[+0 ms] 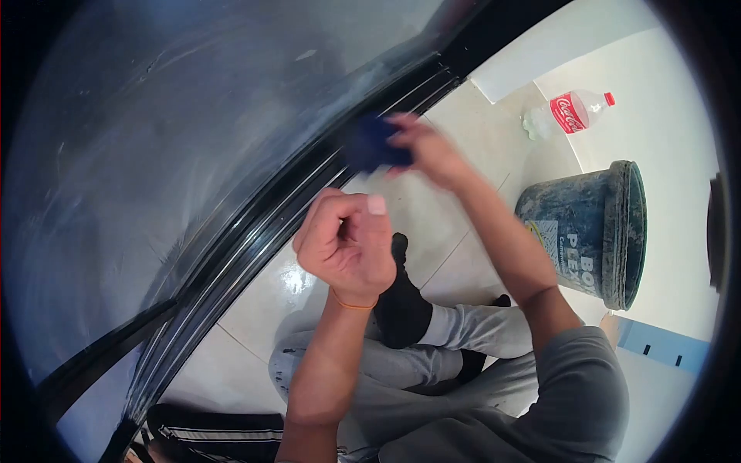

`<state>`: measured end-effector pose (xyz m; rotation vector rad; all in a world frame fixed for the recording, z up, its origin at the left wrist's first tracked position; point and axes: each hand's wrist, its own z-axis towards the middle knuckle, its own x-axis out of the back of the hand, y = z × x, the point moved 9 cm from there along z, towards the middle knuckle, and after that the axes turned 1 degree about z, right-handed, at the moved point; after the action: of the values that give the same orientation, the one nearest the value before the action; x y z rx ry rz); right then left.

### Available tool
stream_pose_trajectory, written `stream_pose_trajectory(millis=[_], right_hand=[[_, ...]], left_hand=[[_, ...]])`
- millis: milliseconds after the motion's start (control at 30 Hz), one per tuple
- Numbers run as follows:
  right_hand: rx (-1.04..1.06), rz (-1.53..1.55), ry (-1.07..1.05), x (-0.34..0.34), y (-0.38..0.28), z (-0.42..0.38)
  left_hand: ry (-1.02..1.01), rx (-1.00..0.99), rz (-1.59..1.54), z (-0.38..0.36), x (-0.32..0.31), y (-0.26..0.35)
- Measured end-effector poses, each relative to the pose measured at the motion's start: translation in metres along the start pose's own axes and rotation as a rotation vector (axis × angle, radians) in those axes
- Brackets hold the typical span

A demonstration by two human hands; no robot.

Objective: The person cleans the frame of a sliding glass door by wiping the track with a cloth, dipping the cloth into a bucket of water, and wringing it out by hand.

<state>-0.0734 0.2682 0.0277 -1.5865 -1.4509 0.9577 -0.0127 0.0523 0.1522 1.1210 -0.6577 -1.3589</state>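
- Right hand (432, 154), upper centre, gripped a blurred dark blue item (376, 145) by the black frame (258, 204); contact was unclear.
- Left hand (345, 243), centre, was curled into a loose fist, nothing visible inside.
- The step looked like a pass along the frame; any further pass would have called for a firm grip.

The door frame (258, 212) has a glossy black finish like smooth metal or painted plastic, and the pane (185, 100) is shiny, with streaks and smears. The pad (369, 145) looks like matt blue cloth, though blurred; the bucket (579, 231) is scuffed, dusty plastic, the bottle (573, 113) clear, shiny plastic, the floor tiles (255, 309) smooth and glossy.
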Motion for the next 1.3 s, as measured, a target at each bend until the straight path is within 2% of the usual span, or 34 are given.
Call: stream_pose_trajectory(millis=[67, 133, 200, 333, 367, 467, 500, 600, 667, 767, 800, 833, 867, 900, 933, 1000, 1067, 1100, 1133, 1167, 1233, 1267, 1300], right_hand=[[0.025, 0.116, 0.339, 0.084, -0.031, 0.008], [0.088, 0.107, 0.43, 0.163, -0.033, 0.049], [0.034, 0.229, 0.492, 0.208, -0.023, 0.09], [-0.034, 0.249, 0.554, 0.213, -0.002, 0.139], [-0.005, 0.306, 0.46, 0.21, 0.006, 0.159], [-0.03, 0.005, 0.649, 0.216, 0.023, 0.169], [-0.007, -0.143, 0.646, 0.213, 0.018, 0.171], [-0.033, -0.471, 0.684, 0.177, 0.009, 0.155], [0.246, -0.872, 0.696, 0.144, 0.014, 0.152], [0.255, -0.731, 0.491, -0.006, 0.031, 0.065], [0.107, -0.957, 0.166, -0.072, 0.029, 0.053], [0.321, -0.77, 0.242, -0.105, 0.041, 0.034], [0.268, -0.734, 0.112, -0.139, 0.043, 0.025], [0.213, -0.835, 0.084, -0.154, 0.052, 0.021], [0.391, -0.725, 0.05, -0.155, 0.048, 0.014], [0.743, -0.503, -0.016, -0.14, 0.059, 0.002], [0.638, -0.396, -0.167, -0.117, 0.048, 0.007], [0.35, -0.397, -0.281, -0.095, 0.04, 0.015], [0.211, -0.485, -0.096, -0.06, 0.031, 0.018], [0.062, -0.115, -0.002, -0.022, 0.026, 0.014], [0.213, -0.059, 0.251, 0.063, -0.007, 0.019], [0.112, -0.002, 0.412, 0.097, -0.02, 0.022], [0.13, -0.01, 0.487, 0.132, -0.026, 0.035]], left_hand=[[0.006, -0.022, -0.068, -0.002, -0.006, -0.009], [-0.032, -0.002, -0.078, -0.005, -0.014, -0.014], [-0.068, 0.024, -0.071, -0.007, -0.019, -0.018], [-0.113, 0.085, -0.038, -0.005, -0.023, -0.02], [-0.123, 0.091, -0.032, -0.006, -0.023, -0.021], [-0.141, 0.122, -0.042, -0.006, -0.026, -0.026], [-0.145, 0.141, -0.054, -0.007, -0.027, -0.028], [-0.165, 0.105, -0.041, -0.01, -0.033, -0.025], [-0.166, 0.092, -0.041, -0.01, -0.034, -0.019], [-0.126, 0.045, -0.052, -0.008, -0.03, -0.006], [-0.109, 0.024, -0.056, -0.007, -0.028, -0.003], [-0.091, -0.03, -0.059, -0.005, -0.026, 0.0], [-0.101, -0.096, -0.035, -0.003, -0.023, 0.002], [-0.108, -0.163, -0.014, 0.0, -0.018, 0.001], [-0.114, -0.228, 0.003, 0.002, -0.017, 0.005], [-0.062, -0.065, -0.025, 0.003, -0.011, -0.002], [-0.041, 0.032, -0.028, 0.002, -0.011, -0.008], [-0.04, 0.053, -0.012, 0.0, -0.01, -0.014], [-0.03, 0.074, 0.009, 0.0, -0.006, -0.018], [-0.051, 0.107, 0.015, -0.001, -0.007, -0.02], [-0.077, 0.112, -0.001, -0.002, -0.01, -0.019], [-0.096, 0.112, -0.016, -0.002, -0.014, -0.019], [-0.104, 0.112, -0.025, -0.003, -0.016, -0.021]])
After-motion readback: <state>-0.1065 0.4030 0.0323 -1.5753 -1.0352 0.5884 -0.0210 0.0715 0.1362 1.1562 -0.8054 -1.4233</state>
